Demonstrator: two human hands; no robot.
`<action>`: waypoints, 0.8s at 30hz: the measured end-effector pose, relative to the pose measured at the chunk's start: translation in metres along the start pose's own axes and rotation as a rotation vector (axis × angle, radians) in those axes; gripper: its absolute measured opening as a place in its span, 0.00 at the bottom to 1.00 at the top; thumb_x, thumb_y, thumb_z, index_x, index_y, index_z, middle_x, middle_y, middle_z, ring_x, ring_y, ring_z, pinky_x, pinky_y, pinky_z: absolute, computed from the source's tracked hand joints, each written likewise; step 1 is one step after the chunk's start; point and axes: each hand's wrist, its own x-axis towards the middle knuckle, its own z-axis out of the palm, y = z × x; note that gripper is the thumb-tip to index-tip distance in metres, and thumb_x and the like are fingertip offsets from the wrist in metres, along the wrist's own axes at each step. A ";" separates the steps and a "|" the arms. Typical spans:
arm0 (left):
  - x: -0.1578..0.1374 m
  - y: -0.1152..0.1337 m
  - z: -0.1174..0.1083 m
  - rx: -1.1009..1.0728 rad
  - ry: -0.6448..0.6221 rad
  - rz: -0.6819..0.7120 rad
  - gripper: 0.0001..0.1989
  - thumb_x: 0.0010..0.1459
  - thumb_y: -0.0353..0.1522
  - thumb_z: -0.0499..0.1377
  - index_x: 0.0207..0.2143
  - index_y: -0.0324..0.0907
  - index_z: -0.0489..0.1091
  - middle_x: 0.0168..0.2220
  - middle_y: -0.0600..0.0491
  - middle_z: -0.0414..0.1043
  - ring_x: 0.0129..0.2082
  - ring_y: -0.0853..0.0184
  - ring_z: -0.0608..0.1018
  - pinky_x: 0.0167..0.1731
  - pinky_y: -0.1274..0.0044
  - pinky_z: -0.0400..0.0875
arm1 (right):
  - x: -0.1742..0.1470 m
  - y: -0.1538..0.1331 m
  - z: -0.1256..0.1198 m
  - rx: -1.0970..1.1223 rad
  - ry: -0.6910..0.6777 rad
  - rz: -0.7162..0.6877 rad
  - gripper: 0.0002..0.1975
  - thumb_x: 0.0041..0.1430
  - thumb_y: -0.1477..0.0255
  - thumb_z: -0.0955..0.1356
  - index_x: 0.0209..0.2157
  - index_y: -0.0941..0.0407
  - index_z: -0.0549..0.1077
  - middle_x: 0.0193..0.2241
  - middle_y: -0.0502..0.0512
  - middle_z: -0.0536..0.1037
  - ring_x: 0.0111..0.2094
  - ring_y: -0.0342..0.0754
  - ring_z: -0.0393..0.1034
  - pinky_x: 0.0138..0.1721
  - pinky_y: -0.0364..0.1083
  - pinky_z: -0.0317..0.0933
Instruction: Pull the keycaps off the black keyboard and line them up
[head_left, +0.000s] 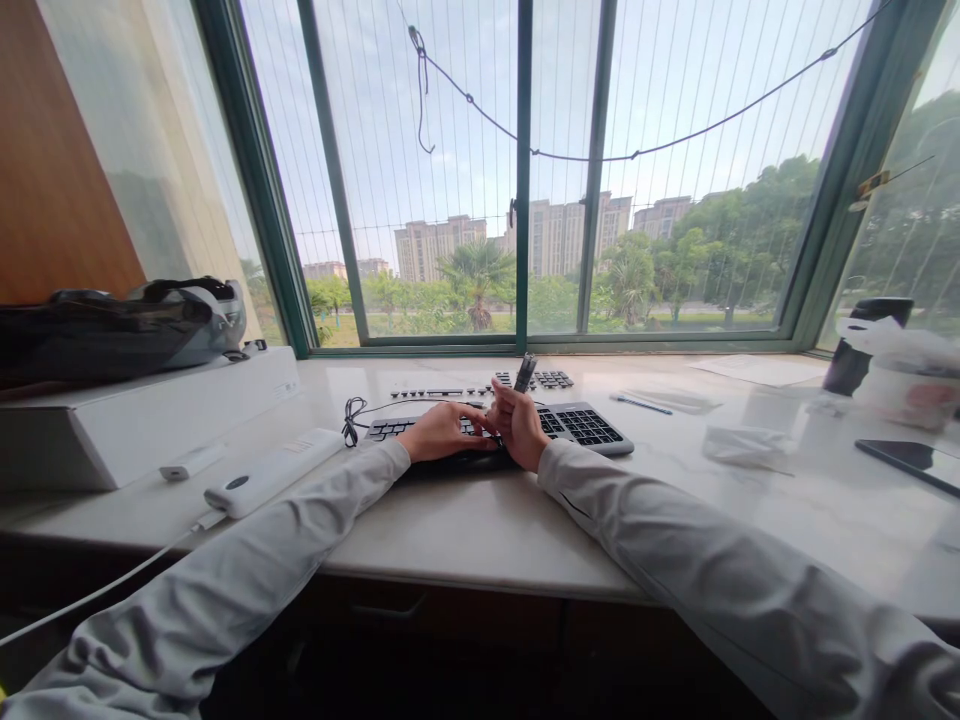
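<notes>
A black and grey keyboard (589,427) lies on the white desktop in front of me. Over its middle rests my left hand (439,432), thumb and fingers stretched apart toward the right hand; I see no object between them. My right hand (517,424) is closed round a slim black tool (526,373), whose upper end sticks up past the fingers; its lower end is hidden, so its exact kind does not show. The fingertips of both hands meet just above the keys. Behind the keyboard, loose black keycaps (555,379) lie in rows. A coiled black cable (352,420) sits at the keyboard's left.
On the left are a white box (150,420) with a dark bag (112,330) on it and a white power bank (270,475) with a cable. A pen (642,404), a crumpled clear bag (746,445), a phone (911,464) and a black cup (847,370) stand or lie right.
</notes>
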 end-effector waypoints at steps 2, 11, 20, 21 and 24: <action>0.000 -0.001 0.000 -0.026 -0.010 -0.015 0.19 0.49 0.46 0.64 0.37 0.41 0.78 0.35 0.53 0.78 0.36 0.65 0.75 0.39 0.77 0.65 | -0.001 0.001 0.000 -0.017 0.006 -0.012 0.27 0.48 0.61 0.70 0.13 0.52 0.48 0.11 0.41 0.45 0.15 0.37 0.39 0.16 0.42 0.44; 0.002 -0.007 0.001 -0.066 -0.018 -0.046 0.20 0.47 0.46 0.65 0.35 0.40 0.80 0.33 0.52 0.78 0.35 0.64 0.76 0.38 0.78 0.67 | -0.006 0.007 0.002 -0.072 0.054 -0.113 0.22 0.42 0.69 0.69 0.11 0.53 0.51 0.09 0.40 0.48 0.13 0.36 0.41 0.15 0.42 0.43; 0.000 -0.001 -0.004 -0.066 0.032 -0.023 0.19 0.50 0.45 0.63 0.37 0.41 0.78 0.36 0.51 0.79 0.37 0.64 0.77 0.36 0.78 0.68 | 0.007 -0.014 -0.010 -0.170 0.059 -0.276 0.24 0.52 0.62 0.66 0.15 0.53 0.48 0.12 0.40 0.46 0.15 0.38 0.41 0.19 0.42 0.42; 0.000 -0.001 -0.005 -0.085 0.042 -0.037 0.19 0.50 0.45 0.63 0.38 0.40 0.78 0.37 0.51 0.79 0.35 0.65 0.77 0.34 0.77 0.69 | 0.009 -0.022 -0.016 -0.299 0.061 -0.329 0.23 0.53 0.60 0.65 0.15 0.53 0.48 0.13 0.41 0.47 0.16 0.38 0.41 0.19 0.42 0.42; 0.000 -0.003 -0.007 -0.097 0.100 -0.081 0.19 0.50 0.44 0.63 0.38 0.39 0.76 0.37 0.50 0.78 0.30 0.67 0.78 0.32 0.77 0.70 | 0.013 -0.040 -0.038 -0.940 0.064 -0.542 0.23 0.54 0.60 0.66 0.14 0.55 0.56 0.13 0.44 0.53 0.18 0.38 0.48 0.23 0.42 0.42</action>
